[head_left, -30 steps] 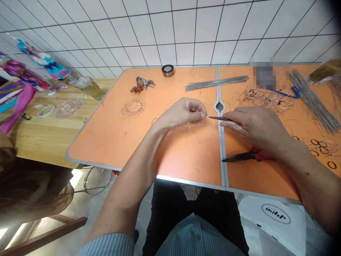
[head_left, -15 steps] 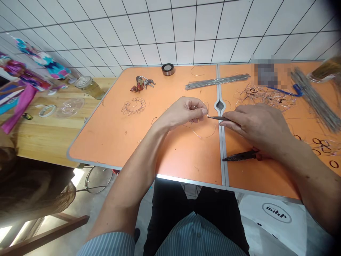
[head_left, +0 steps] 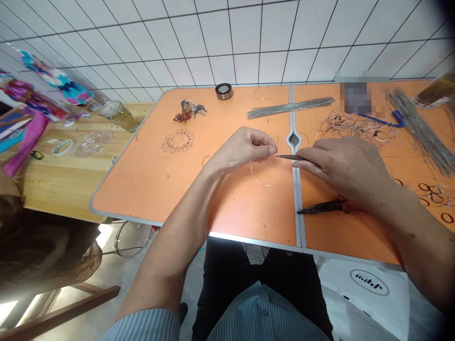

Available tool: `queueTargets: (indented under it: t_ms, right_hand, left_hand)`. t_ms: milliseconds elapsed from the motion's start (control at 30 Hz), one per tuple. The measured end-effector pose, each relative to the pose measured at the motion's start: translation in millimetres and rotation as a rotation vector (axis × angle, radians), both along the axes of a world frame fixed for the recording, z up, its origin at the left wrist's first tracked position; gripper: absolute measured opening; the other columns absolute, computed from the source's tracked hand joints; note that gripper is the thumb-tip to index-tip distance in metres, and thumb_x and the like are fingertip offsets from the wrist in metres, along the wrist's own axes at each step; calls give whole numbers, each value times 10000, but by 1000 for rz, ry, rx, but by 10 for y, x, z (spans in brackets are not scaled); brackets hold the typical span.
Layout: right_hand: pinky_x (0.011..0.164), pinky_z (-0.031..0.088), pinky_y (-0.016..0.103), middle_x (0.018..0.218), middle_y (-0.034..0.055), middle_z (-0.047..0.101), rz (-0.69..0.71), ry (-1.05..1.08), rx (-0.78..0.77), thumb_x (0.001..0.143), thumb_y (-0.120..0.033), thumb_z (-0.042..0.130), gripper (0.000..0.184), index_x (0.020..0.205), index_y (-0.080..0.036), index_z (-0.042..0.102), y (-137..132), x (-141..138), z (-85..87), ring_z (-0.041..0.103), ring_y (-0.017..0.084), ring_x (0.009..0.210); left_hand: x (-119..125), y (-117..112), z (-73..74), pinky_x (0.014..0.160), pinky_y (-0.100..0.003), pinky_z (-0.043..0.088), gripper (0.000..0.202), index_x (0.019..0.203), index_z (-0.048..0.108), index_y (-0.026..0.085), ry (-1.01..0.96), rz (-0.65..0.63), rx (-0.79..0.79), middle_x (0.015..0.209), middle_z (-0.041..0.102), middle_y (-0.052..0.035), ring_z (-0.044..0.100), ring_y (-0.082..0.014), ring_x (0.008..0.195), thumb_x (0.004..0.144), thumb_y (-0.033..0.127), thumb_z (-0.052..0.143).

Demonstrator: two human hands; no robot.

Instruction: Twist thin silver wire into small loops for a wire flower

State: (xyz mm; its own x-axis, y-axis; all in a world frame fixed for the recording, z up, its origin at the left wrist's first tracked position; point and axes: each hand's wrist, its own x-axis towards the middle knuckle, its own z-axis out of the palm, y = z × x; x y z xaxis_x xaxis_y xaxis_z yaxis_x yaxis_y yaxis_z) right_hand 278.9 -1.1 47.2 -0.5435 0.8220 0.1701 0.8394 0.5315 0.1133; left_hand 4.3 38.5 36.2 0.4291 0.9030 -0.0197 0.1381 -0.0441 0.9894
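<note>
Over the middle of the orange table, my left hand (head_left: pixel 258 146) pinches a thin wire (head_left: pixel 265 184) between thumb and fingertips. The wire hangs below the fingers in a loose loop. My right hand (head_left: pixel 337 161) grips slim, dark, pointed tweezers (head_left: pixel 287 157), whose tip meets the wire just beside the left thumb. Most of the tweezers is hidden inside the right hand. Dark-jawed pliers (head_left: pixel 322 207) lie under the right wrist, their handles partly covered. To the left rests a ring of small wire loops (head_left: pixel 178 141).
At the back are keys (head_left: pixel 199 110), a roll of tape (head_left: pixel 223 91) and a bundle of straight wires (head_left: pixel 291 108). Tangled wire (head_left: pixel 355 128), another wire bundle (head_left: pixel 423 132) and black rings (head_left: pixel 430 190) occupy the right side. A lidded cup (head_left: pixel 119 116) stands on the wooden table; a person's hair shows at left.
The hanging wire loop has swung slightly to the left beneath my fingers. Both hands keep almost the same place and hold.
</note>
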Motion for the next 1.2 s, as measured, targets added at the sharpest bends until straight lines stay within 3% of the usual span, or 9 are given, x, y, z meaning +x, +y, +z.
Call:
queueTargets:
  t_ms: [300,600,900,1200]
  right_hand:
    - [643,242,410,1048,152,833,15,54,-23,1180,-801,95,938,1212,-307,892,29,24,-28,726,364,900]
    - [649,304,398,1071,133,844,58,31,12,1238,-676,268,758,1196,-242,888,22,33,-30,736,317,926]
    - [625,289,387,981,136,826,38,46,-54,1183,-809,124,946,1212,-251,887,20,40,2,722,310,862]
    - [622,273,381,981,127,832,31,53,-73,1176,-823,126,928,1180,-283,881,43,57,-5,731,321,864]
  left_hand:
    - [-54,-3,26,631,-260,435,95,805,840,155,4,-36,-10,770,697,-32,553,-94,673,841,236,874]
    - [-82,12,7,644,-258,441,93,825,850,159,1,-62,-20,755,689,-25,559,-95,678,845,243,884]
    - [-56,-13,62,629,-263,431,66,809,865,154,14,-61,-14,724,680,-26,529,-98,659,814,219,874]
    - [-71,5,46,622,-268,386,66,806,852,147,46,-88,39,708,649,-14,506,-96,657,826,209,844]
